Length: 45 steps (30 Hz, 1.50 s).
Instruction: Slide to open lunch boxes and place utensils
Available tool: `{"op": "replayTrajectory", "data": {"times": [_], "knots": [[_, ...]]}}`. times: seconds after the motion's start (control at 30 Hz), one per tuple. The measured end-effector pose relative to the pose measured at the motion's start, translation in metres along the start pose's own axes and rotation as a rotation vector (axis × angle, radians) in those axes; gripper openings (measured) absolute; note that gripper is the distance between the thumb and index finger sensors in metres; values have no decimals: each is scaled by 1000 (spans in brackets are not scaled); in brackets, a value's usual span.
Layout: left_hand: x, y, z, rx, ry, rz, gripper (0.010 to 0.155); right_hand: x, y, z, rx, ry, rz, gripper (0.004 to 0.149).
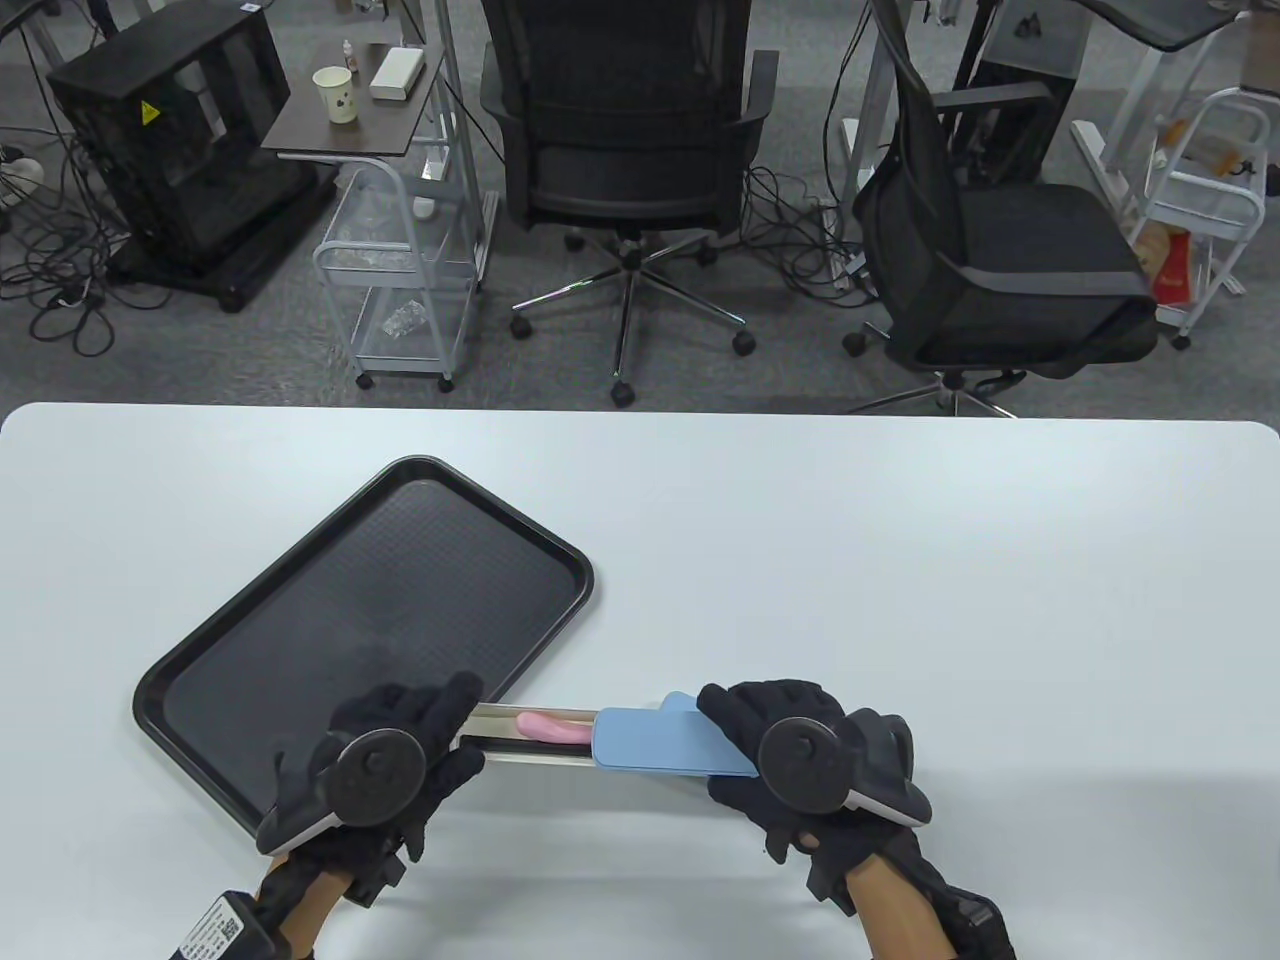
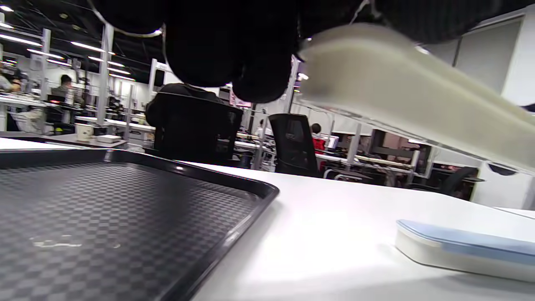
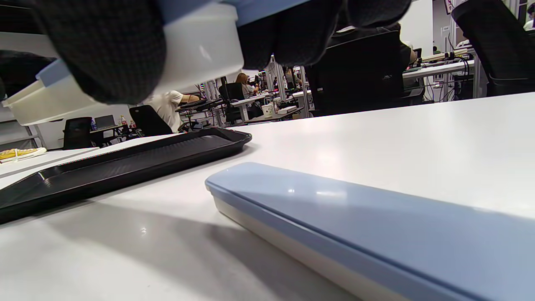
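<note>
Lunch box (image 1: 540, 745) held above table's near edge: left hand (image 1: 385, 760) grips base, right hand (image 1: 800, 765) grips blue lid (image 1: 665, 742). Best slid straight, base level.

Beyond the far edge of the white table (image 1: 800, 520) lies grey carpet (image 1: 760, 380) strewn with black cables. Two black office chairs (image 1: 625, 140) stand there, one centre, one right. At left, a wire trolley (image 1: 400, 270) sits under a small brown side table (image 1: 355, 100) carrying a paper cup (image 1: 337, 94) and a white box (image 1: 395, 75). A black cabinet (image 1: 170, 140) fills the far left corner. Ceiling strip lights (image 2: 87, 47) glow over rows of desks.
</note>
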<state>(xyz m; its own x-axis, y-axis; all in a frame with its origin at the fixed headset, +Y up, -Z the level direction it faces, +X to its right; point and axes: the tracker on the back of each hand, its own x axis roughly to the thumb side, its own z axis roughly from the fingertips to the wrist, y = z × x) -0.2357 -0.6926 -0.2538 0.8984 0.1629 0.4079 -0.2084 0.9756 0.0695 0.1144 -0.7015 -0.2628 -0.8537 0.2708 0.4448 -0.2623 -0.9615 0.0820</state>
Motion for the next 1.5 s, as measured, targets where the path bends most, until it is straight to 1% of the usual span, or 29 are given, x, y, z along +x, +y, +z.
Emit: {"op": "replayTrajectory", "data": {"times": [0.1,0.23,0.3,0.43,0.6,0.63,0.67,0.87,0.97,1.07,1.13,1.23,1.33,1.37,1.43,1.5], "knots": [[6,-3,0,-14,-12,-48,75,3,2,0,4,-6,15,76],[15,-5,-1,-11,-64,-17,79,14,5,-2,-5,-25,22,75],[23,-7,-1,-9,-94,-18,79,22,7,-3,-12,-37,32,74],[42,-12,0,12,-133,-104,78,38,10,-4,-31,-60,69,74],[60,-19,-1,17,-191,-87,78,56,17,-5,-47,-100,89,75],[61,-19,1,20,-164,-125,79,57,17,-5,-57,-98,109,74],[61,-18,1,31,-178,-133,79,59,17,-5,-70,-111,112,74],[54,-14,-1,43,-166,-69,78,55,17,-7,-74,-95,94,75],[45,-11,-2,62,-113,-66,77,47,12,-7,-91,-69,110,76],[26,-9,-3,60,-30,-75,76,30,4,-6,-61,-24,89,76],[10,-8,-5,46,34,-43,74,14,-5,-4,-73,39,53,77],[-13,-6,-4,39,112,17,75,-13,-18,-5,-92,145,70,78],[-31,-3,-3,40,173,57,76,-41,-25,-11,-61,259,116,78],[-34,-3,-3,43,178,68,76,-50,-24,-13,-50,283,126,78],[-41,-2,-3,37,208,88,77,-75,-21,-18,4,374,156,79],[-45,-2,-2,29,218,94,77,-95,-18,-19,42,423,153,79]]}}
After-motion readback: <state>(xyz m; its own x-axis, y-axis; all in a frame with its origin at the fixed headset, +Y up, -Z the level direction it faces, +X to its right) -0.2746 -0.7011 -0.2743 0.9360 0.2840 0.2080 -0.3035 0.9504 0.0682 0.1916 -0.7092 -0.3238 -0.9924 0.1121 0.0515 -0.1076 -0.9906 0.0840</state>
